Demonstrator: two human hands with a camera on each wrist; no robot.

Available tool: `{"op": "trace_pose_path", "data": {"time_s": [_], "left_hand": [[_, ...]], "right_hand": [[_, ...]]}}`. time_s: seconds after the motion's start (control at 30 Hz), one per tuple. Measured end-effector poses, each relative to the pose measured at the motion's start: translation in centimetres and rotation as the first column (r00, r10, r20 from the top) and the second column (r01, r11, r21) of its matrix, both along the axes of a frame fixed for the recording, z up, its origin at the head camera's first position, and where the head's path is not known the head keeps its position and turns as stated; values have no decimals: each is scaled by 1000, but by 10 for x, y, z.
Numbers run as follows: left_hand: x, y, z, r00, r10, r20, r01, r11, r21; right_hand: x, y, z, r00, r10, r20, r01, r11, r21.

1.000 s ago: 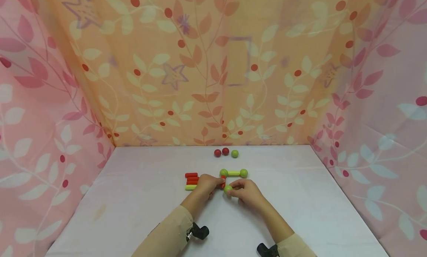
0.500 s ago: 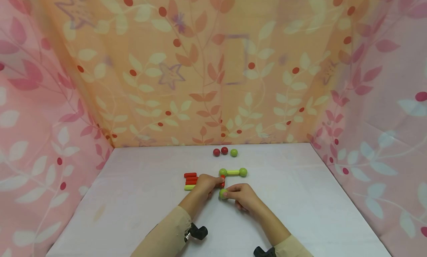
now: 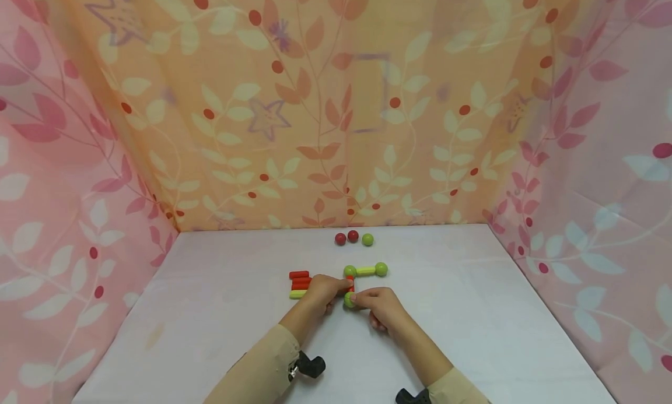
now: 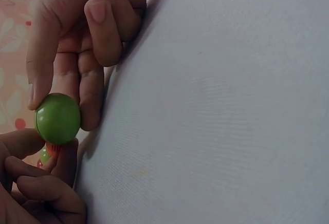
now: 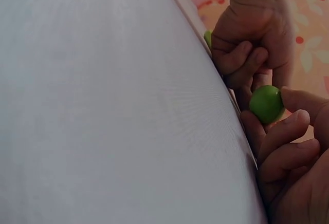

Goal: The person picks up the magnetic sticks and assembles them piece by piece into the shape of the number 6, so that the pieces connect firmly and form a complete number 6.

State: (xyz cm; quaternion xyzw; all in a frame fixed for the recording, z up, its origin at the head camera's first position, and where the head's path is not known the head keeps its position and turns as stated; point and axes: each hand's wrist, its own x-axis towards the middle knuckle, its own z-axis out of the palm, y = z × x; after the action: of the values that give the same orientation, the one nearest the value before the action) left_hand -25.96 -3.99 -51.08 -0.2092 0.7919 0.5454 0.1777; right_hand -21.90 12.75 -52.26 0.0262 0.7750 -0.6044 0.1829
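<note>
My left hand [image 3: 326, 288] pinches a short red rod [image 3: 350, 284] that runs down from a green ball [image 3: 349, 270]. From that ball a yellow-green rod [image 3: 366, 271] leads right to a second green ball [image 3: 381, 269]. My right hand [image 3: 385, 308] pinches another green ball [image 5: 266, 104] between thumb and fingers at the near end of the red rod. In the left wrist view this green ball [image 4: 57, 118] sits between both hands, a bit of red showing behind it. Whether the rod is seated in the ball is hidden.
Left of my left hand lie several red rods [image 3: 299, 274] and a yellow-green rod [image 3: 297, 294]. Two red balls [image 3: 340, 238] and a green ball [image 3: 367, 239] stand near the back edge of the white table [image 3: 220, 334]. Patterned cloth [image 3: 315, 101] surrounds the table.
My right hand has brought its green ball left, then up against the near end of the red rod. The left hand keeps its hold on the rod.
</note>
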Motion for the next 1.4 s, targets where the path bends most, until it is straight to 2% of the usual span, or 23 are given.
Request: {"op": "trace_pose_path", "data": {"time_s": [0.3,0.67,0.93,1.13,1.4], "left_hand": [[1,-2,1,1000,1,-4,-1,1000,-3],[0,-9,0,1000,-15,-26,15,1000,16],[-4,-9,-1,1000,-3,9,3,1000,26],[-7,-9,-2,1000,2,2,-2,1000,4],[-8,-12,2,1000,-22,11,21,1000,2]], "right_hand": [[-2,-4,-2,1000,-9,20,9,1000,-12],[-3,-9,4,998,-5,58,6,1000,-14],[-8,-11,6,997,-2,79,3,1000,-11],[-10,-13,6,997,8,83,-7,1000,-17],[-12,-14,7,997,22,76,-21,1000,-21]]}}
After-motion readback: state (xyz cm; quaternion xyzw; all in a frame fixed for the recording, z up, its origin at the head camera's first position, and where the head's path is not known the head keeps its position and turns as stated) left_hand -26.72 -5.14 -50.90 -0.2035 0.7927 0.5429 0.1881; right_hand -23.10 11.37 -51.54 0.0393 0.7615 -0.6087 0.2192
